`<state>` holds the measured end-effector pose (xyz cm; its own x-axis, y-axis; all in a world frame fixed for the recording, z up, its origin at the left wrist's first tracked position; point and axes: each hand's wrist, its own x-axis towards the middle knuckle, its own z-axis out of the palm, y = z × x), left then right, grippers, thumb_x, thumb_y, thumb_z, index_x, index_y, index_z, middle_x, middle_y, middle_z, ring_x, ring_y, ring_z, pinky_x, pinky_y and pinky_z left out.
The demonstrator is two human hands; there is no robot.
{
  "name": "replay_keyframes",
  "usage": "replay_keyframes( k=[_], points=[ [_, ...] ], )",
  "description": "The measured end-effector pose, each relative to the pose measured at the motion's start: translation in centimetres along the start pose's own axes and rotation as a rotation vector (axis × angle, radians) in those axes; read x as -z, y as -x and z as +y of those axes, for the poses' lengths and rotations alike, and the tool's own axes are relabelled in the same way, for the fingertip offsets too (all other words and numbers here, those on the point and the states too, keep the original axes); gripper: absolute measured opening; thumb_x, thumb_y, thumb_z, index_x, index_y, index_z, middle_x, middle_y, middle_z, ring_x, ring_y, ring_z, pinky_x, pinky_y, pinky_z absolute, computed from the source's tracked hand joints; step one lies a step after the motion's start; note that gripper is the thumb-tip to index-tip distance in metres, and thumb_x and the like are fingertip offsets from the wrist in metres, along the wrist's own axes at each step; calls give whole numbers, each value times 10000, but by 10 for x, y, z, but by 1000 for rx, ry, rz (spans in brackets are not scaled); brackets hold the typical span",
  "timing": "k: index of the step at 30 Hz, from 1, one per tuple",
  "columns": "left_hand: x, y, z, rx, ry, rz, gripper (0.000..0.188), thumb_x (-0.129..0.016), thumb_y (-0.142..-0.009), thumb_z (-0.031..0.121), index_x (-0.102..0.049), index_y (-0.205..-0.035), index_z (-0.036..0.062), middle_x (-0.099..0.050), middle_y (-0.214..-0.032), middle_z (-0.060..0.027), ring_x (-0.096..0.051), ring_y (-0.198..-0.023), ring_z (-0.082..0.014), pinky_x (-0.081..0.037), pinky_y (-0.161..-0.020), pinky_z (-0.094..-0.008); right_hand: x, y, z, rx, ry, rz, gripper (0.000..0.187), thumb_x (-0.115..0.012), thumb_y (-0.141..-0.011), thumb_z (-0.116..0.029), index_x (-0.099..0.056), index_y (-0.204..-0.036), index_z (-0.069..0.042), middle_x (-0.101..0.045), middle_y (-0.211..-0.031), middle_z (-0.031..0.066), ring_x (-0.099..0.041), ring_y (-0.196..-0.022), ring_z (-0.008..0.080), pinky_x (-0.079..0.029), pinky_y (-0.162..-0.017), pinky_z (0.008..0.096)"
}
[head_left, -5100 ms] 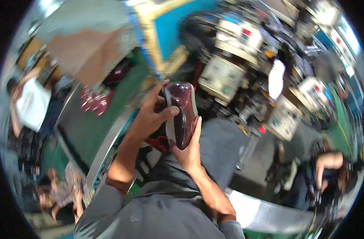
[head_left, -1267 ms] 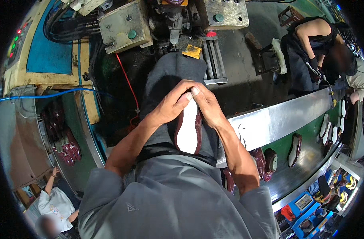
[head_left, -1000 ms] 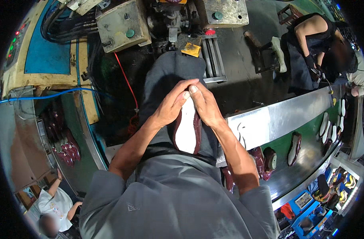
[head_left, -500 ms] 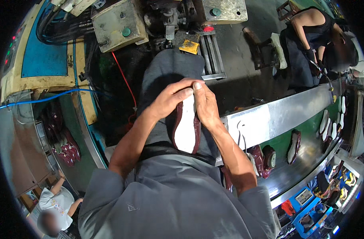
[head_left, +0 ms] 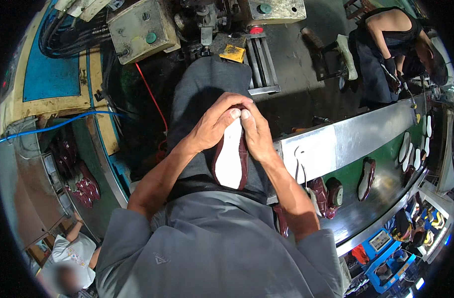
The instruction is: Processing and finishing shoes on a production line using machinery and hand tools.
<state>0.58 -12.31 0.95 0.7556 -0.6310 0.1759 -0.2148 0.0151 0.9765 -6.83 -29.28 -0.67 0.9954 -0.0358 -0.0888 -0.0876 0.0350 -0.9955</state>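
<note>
Shoe [head_left: 230, 161] in hands [head_left: 212, 126] [head_left: 257, 133] — bench edge [head_left: 290, 149] near, rightward

Glossy shoe [head_left: 231, 158], shiny metal ledge [head_left: 343, 142]

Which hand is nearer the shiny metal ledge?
Right. The right hand is left of the metal ledge; the left hand is farther left. Both hold the shoe.

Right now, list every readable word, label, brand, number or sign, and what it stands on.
Nothing can be read.
Grey shirt: pale emblem, too small to read.
Co-worker's white shirt, lower left: print too blurred to read.
Framed panel, lower right: too small to read.
Maroon shoe: no lettering I can make out.
</note>
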Motion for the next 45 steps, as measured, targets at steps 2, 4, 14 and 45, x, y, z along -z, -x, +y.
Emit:
replay_keyframes(
  k=[2, 4, 14, 45],
  points=[
    [-2, 2, -1, 62, 30, 20, 387, -536, -1132, 186, -584, -1473, 10, -635, -1394, -130, -600, -1319, -246, -439, -1160, -366, 2, -3, 0, -69, -132, -44, 435, -532, -1170, -265, -578, -1515, -4, -645, -1443, 94, -595, -1349, 220, -440, -1159, 342],
    [-1, 2, 1, 123, 62, 39, 400, -534, -1133, 187, -572, -1490, 11, -632, -1406, -131, -595, -1329, -246, -437, -1164, -365, 10, -7, -8, -373, -718, -147, 443, -586, -1139, -169, -538, -1555, -22, -615, -1471, 73, -591, -1332, 170, -459, -1148, 326],
    [1, 3, 5, 287, 285, 3, 530, -483, -1156, 214, -417, -1649, 29, -493, -1634, -111, -478, -1489, -218, -349, -1257, -363, 25, -12, -14, -385, -867, -273, 485, -673, -1089, -140, -546, -1551, -63, -610, -1432, 67, -612, -1285, 179, -488, -1120, 348],
    [211, -202, 34, 225, 144, 798, 775, -704, -1046, 469, -455, -1615, 4, -597, -1537, -151, -593, -1378, -259, -479, -1151, -417, 34, 1, -135, 327, 1062, 51, 684, -859, -837, -110, -695, -1491, -221, -294, -1700, 363, -512, -1401, 532, -478, -1114, 585]
  ],
)
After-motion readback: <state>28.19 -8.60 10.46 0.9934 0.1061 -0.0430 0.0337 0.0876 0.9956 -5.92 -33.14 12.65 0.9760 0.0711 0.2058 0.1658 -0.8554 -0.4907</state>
